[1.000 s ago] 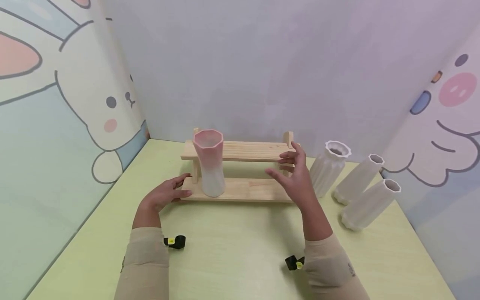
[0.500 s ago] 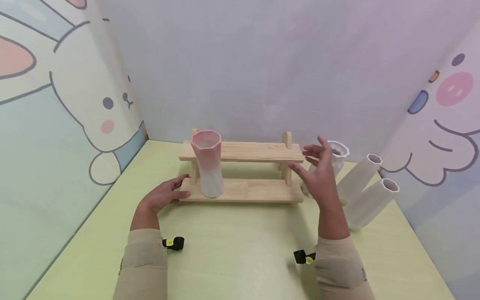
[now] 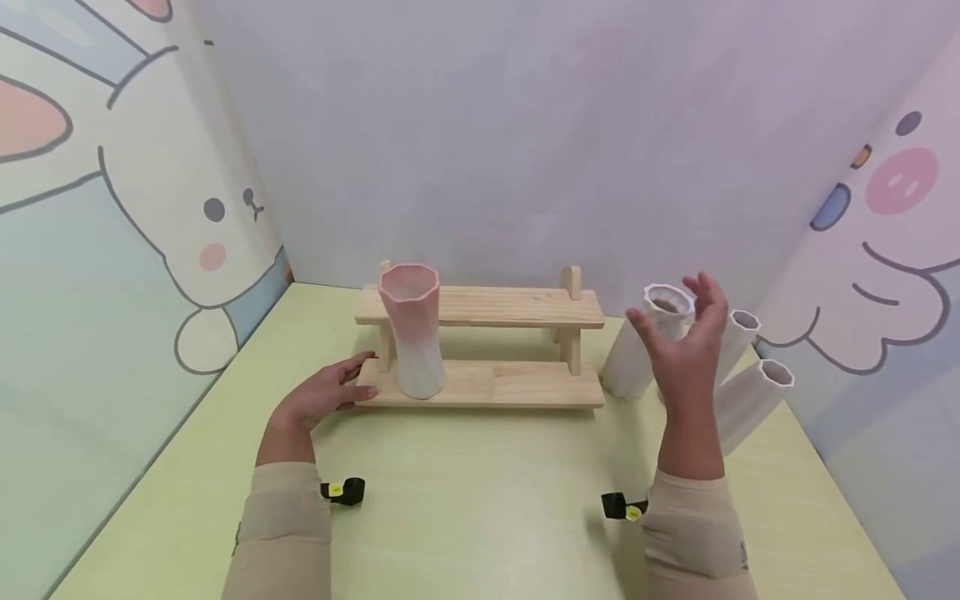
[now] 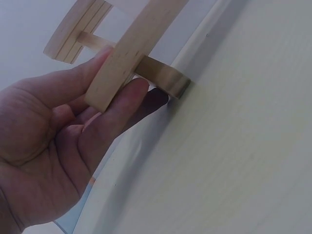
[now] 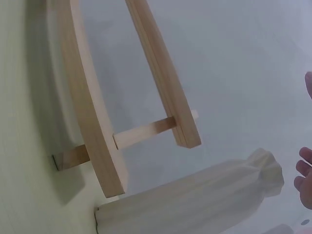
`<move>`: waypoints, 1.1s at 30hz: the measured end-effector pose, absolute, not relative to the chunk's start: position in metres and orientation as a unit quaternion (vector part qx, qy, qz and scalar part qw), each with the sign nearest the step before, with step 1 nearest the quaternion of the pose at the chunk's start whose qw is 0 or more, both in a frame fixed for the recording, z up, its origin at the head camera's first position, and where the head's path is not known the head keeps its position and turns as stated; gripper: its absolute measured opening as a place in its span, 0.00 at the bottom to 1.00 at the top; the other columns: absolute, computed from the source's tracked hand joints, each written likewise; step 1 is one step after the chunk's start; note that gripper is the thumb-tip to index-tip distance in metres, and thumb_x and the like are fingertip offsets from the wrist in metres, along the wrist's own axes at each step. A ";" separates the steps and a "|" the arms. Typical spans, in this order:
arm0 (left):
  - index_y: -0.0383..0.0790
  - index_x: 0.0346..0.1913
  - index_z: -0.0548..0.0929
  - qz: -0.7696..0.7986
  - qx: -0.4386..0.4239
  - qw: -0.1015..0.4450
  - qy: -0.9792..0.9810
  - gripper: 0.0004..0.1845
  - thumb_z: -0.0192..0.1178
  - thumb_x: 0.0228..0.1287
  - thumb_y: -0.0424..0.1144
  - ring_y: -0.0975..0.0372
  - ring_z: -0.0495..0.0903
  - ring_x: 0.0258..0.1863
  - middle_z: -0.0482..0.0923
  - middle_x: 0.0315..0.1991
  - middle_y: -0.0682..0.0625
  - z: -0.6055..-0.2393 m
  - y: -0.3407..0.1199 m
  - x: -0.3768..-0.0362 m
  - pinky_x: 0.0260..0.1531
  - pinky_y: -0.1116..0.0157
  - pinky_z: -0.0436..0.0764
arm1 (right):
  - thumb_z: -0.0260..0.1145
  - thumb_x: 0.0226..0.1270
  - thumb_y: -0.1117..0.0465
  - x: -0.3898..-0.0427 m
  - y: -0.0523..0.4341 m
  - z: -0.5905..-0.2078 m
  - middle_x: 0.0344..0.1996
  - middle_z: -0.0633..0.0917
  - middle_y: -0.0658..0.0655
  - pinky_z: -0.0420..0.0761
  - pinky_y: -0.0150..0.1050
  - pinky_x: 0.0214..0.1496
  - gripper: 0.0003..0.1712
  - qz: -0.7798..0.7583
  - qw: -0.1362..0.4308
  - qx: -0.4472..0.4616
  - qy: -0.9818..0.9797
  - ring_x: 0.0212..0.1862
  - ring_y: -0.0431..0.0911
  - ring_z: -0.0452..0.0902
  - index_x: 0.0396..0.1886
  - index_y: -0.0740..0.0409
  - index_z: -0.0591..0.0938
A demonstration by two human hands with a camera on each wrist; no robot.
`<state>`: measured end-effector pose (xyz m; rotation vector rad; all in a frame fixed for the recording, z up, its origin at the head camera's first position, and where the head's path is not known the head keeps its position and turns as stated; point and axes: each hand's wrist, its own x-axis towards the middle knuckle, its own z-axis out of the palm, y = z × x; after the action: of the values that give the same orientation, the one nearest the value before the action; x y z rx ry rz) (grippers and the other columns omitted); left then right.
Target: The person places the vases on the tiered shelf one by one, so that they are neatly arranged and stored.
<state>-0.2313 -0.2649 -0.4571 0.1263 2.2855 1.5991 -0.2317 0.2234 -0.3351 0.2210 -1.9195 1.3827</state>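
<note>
A two-tier wooden shelf (image 3: 525, 383) stands on the table in the head view. My left hand (image 3: 318, 396) grips the left end of its lower board; the left wrist view shows thumb and fingers on opposite faces of that board (image 4: 131, 53). On the lower tier, toward the left, a pink-and-white vase (image 3: 420, 333) stands upright. My right hand (image 3: 690, 358) is raised with fingers and thumb spread, holding nothing, close by a white vase with a ruffled rim (image 3: 628, 362). Behind that hand, a second white vase (image 3: 738, 337) and a third white vase (image 3: 750, 408) are partly covered.
The pale yellow-green table (image 3: 480, 500) meets a plain back wall (image 3: 480, 150) just behind the shelf. Side walls carry cartoon drawings, a rabbit (image 3: 180, 192) at left. Small black wrist-worn devices jut from both sleeves, such as the left device (image 3: 351, 492).
My right hand has moved right, from the shelf's right end to the white vases, with its fingers spread. My left hand stays at the shelf's left end.
</note>
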 end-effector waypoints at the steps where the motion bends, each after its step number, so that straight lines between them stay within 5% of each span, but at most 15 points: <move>1: 0.53 0.73 0.52 0.563 0.048 0.175 0.806 0.43 0.63 0.58 0.49 0.54 0.69 0.58 0.48 0.72 0.49 -0.457 -0.266 -0.231 0.55 0.53 0.70 | 0.77 0.45 0.61 -0.230 0.223 -0.333 0.61 0.66 0.56 0.50 0.33 0.68 0.51 0.537 0.383 0.081 -0.747 0.65 0.43 0.57 0.67 0.56 0.57; 5: 0.54 0.73 0.51 0.561 0.046 0.178 0.807 0.43 0.63 0.58 0.50 0.55 0.69 0.58 0.48 0.72 0.49 -0.457 -0.266 -0.231 0.55 0.53 0.70 | 0.76 0.45 0.60 -0.230 0.227 -0.334 0.63 0.64 0.57 0.48 0.31 0.68 0.53 0.536 0.391 0.055 -0.746 0.66 0.41 0.55 0.68 0.59 0.56; 15: 0.56 0.72 0.53 0.564 0.046 0.175 0.806 0.43 0.64 0.57 0.50 0.54 0.70 0.57 0.49 0.72 0.50 -0.456 -0.268 -0.232 0.55 0.53 0.70 | 0.76 0.47 0.52 -0.257 0.251 -0.358 0.68 0.55 0.50 0.47 0.31 0.68 0.58 0.553 0.322 0.007 -0.768 0.68 0.37 0.47 0.71 0.46 0.47; 24: 0.51 0.73 0.50 0.573 0.051 0.182 0.797 0.42 0.62 0.61 0.44 0.53 0.70 0.57 0.47 0.72 0.48 -0.444 -0.266 -0.226 0.55 0.52 0.70 | 0.75 0.48 0.53 -0.271 0.255 -0.367 0.65 0.57 0.54 0.55 0.33 0.66 0.59 0.599 0.273 -0.008 -0.753 0.65 0.42 0.54 0.72 0.47 0.45; 33: 0.51 0.73 0.51 0.568 0.052 0.180 0.802 0.42 0.62 0.60 0.45 0.53 0.70 0.57 0.48 0.72 0.47 -0.439 -0.264 -0.223 0.55 0.53 0.70 | 0.72 0.49 0.44 -0.280 0.259 -0.384 0.69 0.56 0.53 0.55 0.38 0.68 0.58 0.585 0.218 -0.055 -0.779 0.67 0.43 0.54 0.72 0.39 0.44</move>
<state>-0.2231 -0.2639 -0.4394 0.1479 2.2657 1.6038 -0.2798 0.2592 -0.3844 -0.1513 -2.1567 1.6193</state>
